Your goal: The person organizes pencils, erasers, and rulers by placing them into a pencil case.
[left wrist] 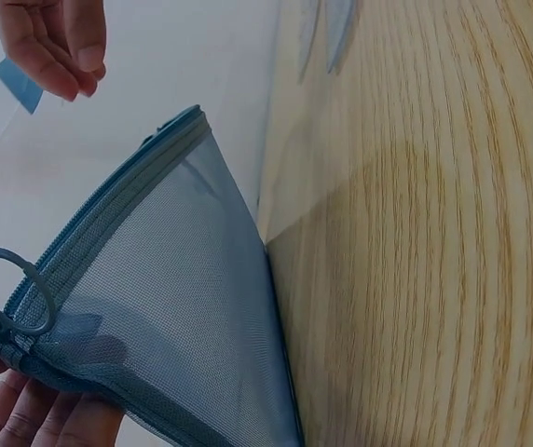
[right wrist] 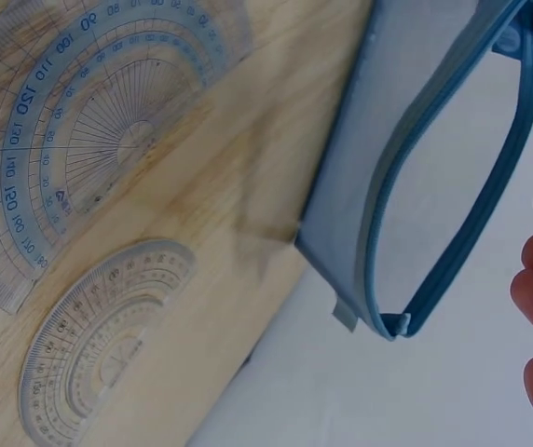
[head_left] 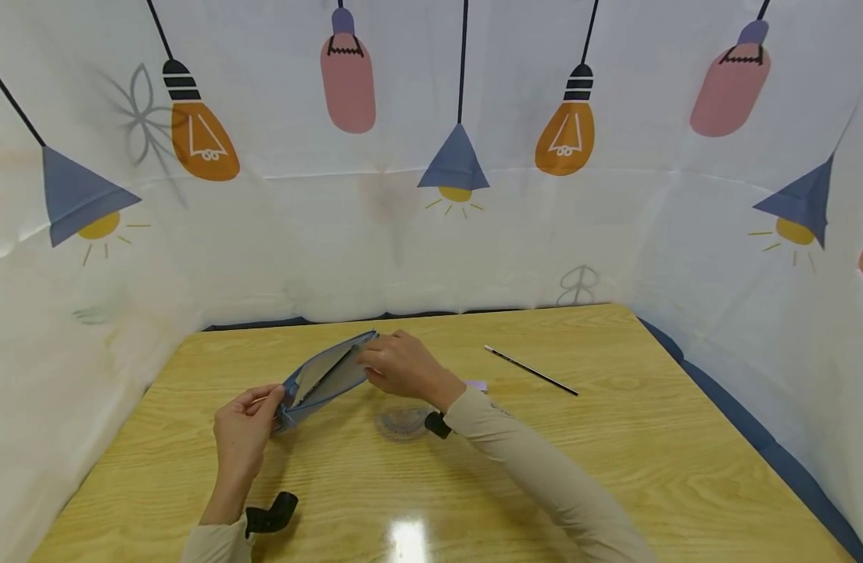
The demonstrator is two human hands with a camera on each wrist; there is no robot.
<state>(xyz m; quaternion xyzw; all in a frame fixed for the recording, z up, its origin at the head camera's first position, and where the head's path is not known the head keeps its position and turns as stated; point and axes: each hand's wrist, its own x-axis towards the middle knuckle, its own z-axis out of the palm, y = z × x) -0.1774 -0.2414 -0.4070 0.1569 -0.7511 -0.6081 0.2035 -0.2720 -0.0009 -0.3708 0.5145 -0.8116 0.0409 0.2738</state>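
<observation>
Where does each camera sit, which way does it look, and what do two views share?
Head: worn on the head, facing forward-down over the table; left grip, right grip and sleeves show.
Left wrist: worn there, facing the pouch; left grip bottom left, right grip top left.
Right wrist: worn there, facing the pouch and two protractors; right grip at the right edge.
Shared: head and left wrist both show the pouch and both grips.

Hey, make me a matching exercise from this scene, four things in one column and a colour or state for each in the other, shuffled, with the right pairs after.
1. Left hand
2. Pouch
3. Pencil on the table
4. Larger protractor

A. Clear, with a blue band
B. Zip opening spread apart
C. Black, with a pale end
D. Gripping a corner

Pairs: 1-D, 2-B, 3-C, 4-A
</observation>
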